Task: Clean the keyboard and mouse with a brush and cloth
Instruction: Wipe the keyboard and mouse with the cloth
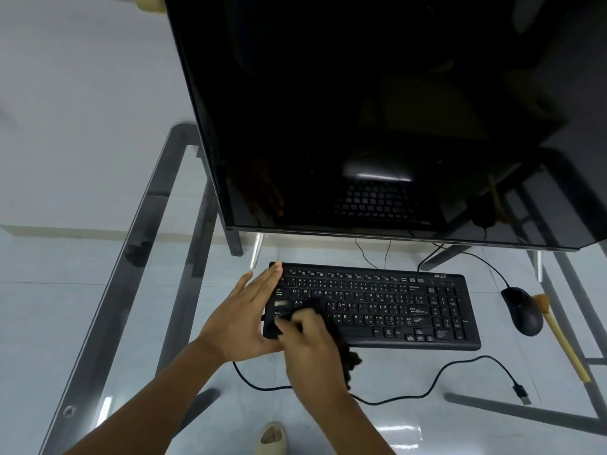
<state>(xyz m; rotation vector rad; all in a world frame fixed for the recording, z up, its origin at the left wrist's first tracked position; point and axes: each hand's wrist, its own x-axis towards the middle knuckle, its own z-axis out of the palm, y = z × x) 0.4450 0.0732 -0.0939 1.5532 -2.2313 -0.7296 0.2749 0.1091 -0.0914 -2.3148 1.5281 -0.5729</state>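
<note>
A black keyboard lies on the glass desk below the monitor. My left hand lies flat with straight fingers against the keyboard's left end. My right hand holds a dark cloth and presses it onto the keys at the keyboard's lower left; the hand is blurred. To the right of the keyboard sits a black mouse. A brush with a pale wooden handle lies just right of the mouse, bristles at the far end.
A large dark monitor overhangs the desk's back. A loose black cable with a USB plug curls on the glass in front of the keyboard. Through the glass I see the metal frame, the tiled floor and a foot.
</note>
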